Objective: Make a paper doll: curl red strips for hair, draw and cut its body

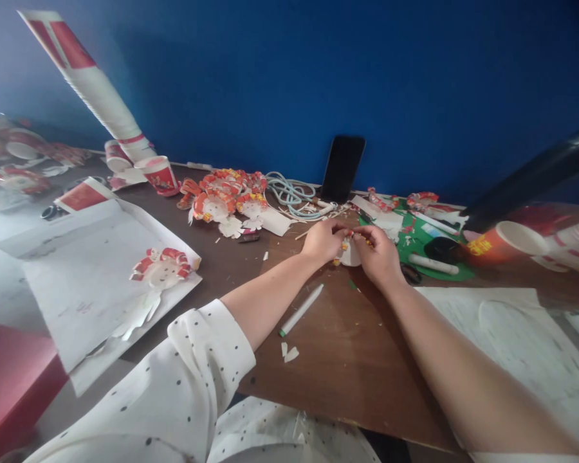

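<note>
The left hand (324,242) and right hand (380,256) pinch the cutout (350,253) directly between them, its white part below their grip, long axis unclear.

Worn on the person's head, the single camera looks forward and down along both forearms (270,299), taking in the brown desktop (338,360) close below and the blue wall (246,77) beyond it.

The paper piece (351,254) has the phone (343,168) behind it and, front-left on the table (347,360), the marker (301,311).
</note>
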{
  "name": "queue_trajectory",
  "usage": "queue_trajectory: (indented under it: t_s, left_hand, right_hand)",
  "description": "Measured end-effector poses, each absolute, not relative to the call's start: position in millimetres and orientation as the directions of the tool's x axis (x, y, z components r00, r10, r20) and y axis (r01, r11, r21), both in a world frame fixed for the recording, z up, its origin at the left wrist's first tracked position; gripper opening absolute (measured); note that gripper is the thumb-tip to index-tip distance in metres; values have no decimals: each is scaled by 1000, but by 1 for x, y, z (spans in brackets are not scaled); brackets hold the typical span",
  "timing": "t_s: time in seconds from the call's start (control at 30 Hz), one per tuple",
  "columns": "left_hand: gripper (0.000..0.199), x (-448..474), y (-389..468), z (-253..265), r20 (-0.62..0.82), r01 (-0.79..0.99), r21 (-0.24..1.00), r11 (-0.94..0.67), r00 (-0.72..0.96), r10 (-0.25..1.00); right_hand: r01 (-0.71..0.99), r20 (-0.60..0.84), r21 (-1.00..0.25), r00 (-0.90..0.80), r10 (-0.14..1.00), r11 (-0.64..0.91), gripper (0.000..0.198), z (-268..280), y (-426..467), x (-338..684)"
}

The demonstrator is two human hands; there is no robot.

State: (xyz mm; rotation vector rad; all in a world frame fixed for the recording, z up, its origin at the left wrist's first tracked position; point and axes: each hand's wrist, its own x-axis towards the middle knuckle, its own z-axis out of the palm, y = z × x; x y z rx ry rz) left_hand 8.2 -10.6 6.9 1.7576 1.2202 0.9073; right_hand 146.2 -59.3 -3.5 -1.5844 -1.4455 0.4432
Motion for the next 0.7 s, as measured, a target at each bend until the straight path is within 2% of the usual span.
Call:
queue_trajectory:
  t_s: [0.43, 0.7]
  left_hand:
    - [15, 9, -10, 6, 92, 348, 920, -179, 254, 963]
    - [14, 9, -9, 7, 90, 357, 917, -176, 245, 965]
  right_hand:
    - [638, 414, -752, 267, 870, 162, 19, 0, -61, 145]
    - [654, 369, -745, 241, 898, 131, 20, 3, -63, 146]
